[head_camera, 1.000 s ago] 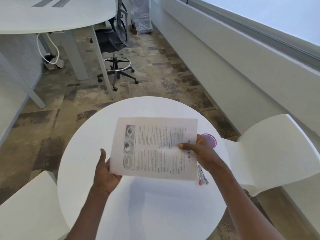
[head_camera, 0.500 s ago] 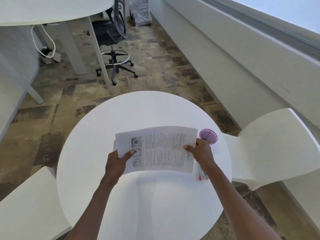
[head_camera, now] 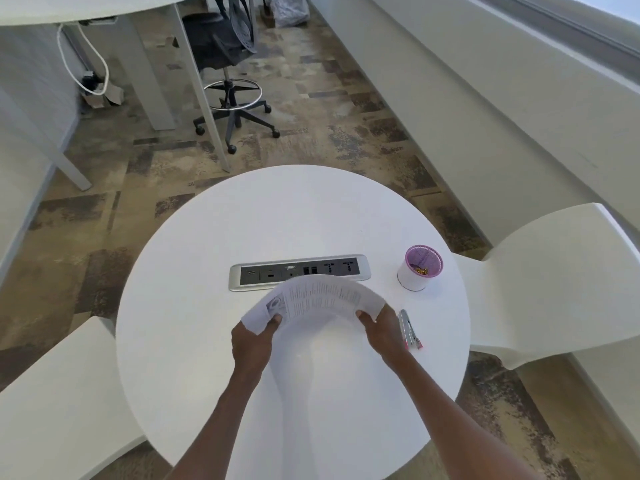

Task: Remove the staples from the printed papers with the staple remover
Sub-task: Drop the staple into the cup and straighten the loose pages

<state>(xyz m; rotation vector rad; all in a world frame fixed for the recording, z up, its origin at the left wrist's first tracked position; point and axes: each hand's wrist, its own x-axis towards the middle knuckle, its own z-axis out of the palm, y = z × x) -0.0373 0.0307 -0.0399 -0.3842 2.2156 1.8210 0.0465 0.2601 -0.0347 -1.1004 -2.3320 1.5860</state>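
Fingers of left hand and right hand pinching printed papers, bowed above table

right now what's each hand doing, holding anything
Left hand: fingers pinch the left end of the printed papers.
Right hand: fingers grip the papers' right end; the staple remover lies untouched on the table.

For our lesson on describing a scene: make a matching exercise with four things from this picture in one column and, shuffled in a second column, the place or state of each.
Things
1. printed papers
2. staple remover
3. purple-rimmed cup
4. socket panel

Places or states
A. set into the tabletop
B. standing near the table's right edge
C. bowed upward between the left hand and right hand
D. lying flat beside the right hand

Pairs: 1-C, 2-D, 3-B, 4-A
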